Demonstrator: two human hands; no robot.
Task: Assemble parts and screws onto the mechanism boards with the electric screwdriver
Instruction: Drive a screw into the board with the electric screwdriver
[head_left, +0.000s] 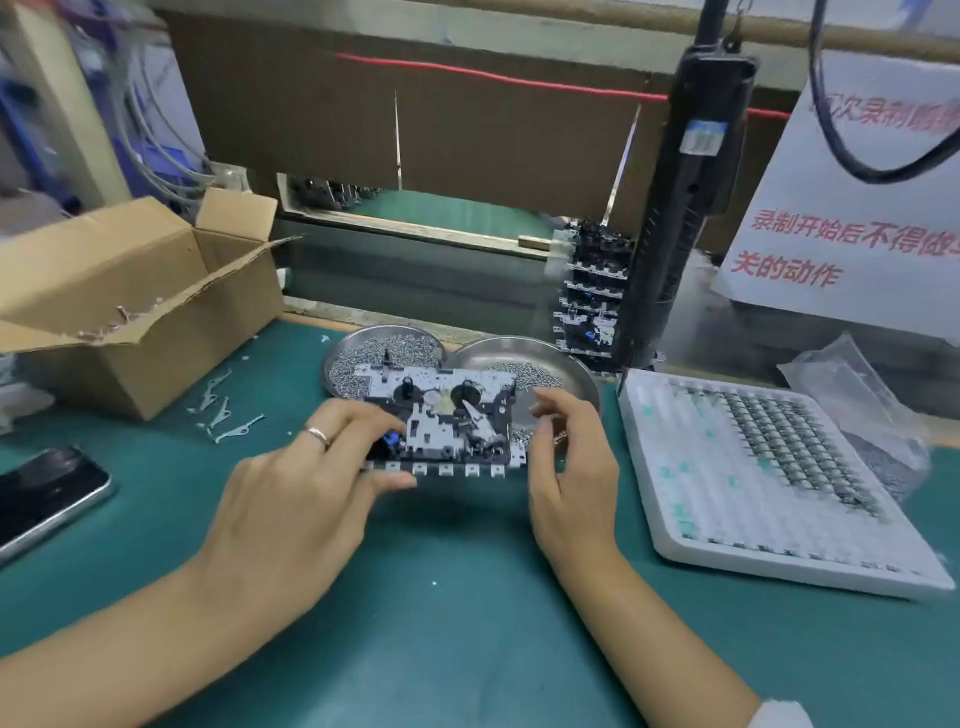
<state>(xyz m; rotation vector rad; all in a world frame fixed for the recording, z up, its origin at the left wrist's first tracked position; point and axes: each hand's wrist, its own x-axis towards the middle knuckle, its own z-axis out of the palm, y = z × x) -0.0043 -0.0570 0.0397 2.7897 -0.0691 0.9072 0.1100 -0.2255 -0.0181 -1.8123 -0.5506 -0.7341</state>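
A black and silver mechanism board (447, 421) is held just above the green mat. My left hand (306, 483) grips its left end, thumb under the front edge and fingers on top. My right hand (566, 462) holds the right end with curled fingers. The black electric screwdriver (680, 208) hangs upright from above at the back right, with no hand on it. Two round metal dishes, the left dish (343, 353) and the right dish (576, 369), hold small screws right behind the board.
A stack of mechanism boards (592, 296) stands behind the dishes. A white tray (675, 525) of small round parts lies at the right. An open cardboard box (130, 317), loose metal levers (228, 415) and a phone (41, 493) are at the left.
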